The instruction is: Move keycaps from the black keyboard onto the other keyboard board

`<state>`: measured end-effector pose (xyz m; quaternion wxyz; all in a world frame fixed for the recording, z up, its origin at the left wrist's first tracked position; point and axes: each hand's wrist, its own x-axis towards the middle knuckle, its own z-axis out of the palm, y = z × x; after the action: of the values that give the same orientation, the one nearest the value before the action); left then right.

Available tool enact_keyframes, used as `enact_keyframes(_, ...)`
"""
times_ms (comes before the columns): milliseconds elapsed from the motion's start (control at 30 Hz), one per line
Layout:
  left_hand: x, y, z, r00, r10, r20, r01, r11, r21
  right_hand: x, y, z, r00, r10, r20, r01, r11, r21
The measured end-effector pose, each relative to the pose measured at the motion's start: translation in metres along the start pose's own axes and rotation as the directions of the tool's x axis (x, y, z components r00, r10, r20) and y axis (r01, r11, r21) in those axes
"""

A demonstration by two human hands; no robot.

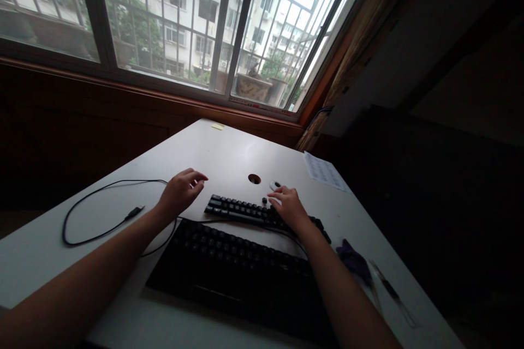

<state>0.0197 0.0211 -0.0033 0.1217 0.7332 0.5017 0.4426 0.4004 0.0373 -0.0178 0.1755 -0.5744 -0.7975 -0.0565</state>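
My left hand [182,192] is over the white table, left of a small black keyboard [235,208]. Its fingers are loosely bent, with the thumb close below them, and no object shows between them. My right hand [289,207] reaches over the right half of that keyboard and hides part of it. The thumb and index finger are apart, their tips just right of a small black keycap [264,200]. Beyond those fingers lies a small white oval object [275,185]. A larger black keyboard [233,278] with a wide front lies nearer to me, between my forearms.
A black cable [88,241] with a USB plug [134,211] loops on the left. A round hole [254,179] pierces the table [229,152]. Right are a purple cloth-like item [352,262], a thin wire-ended tool [388,286] and printed paper [325,172]. A yellow note [218,126] lies far back.
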Motion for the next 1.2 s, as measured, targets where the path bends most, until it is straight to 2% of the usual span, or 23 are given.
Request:
enact_keyframes(367,0.000,-0.004,0.004,1.000,0.009,0.012,-0.009,1.000,0.010,0.013,-0.004,0.010,1.000,0.001,0.021,-0.002,1.000,0.028)
enact_keyframes(633,0.001,-0.004,0.003,1.000,0.018,0.012,-0.018,1.000,0.019,0.006,-0.015,-0.004,0.997,-0.014,-0.081,0.022,0.995,0.097)
enact_keyframes(800,0.000,-0.005,0.003,1.000,0.020,0.006,-0.021,0.999,0.031,-0.018,-0.033,-0.025,0.989,-0.049,-0.143,0.072,0.984,0.164)
enact_keyframes(1033,-0.001,-0.001,0.003,0.999,0.032,0.011,-0.032,0.999,0.027,-0.073,-0.069,-0.051,0.983,-0.088,-0.158,0.137,0.932,0.336)
enact_keyframes(1200,-0.002,0.002,0.005,0.999,0.039,0.011,-0.040,0.999,0.024,-0.107,-0.091,-0.062,0.983,-0.095,-0.158,0.150,0.912,0.383)
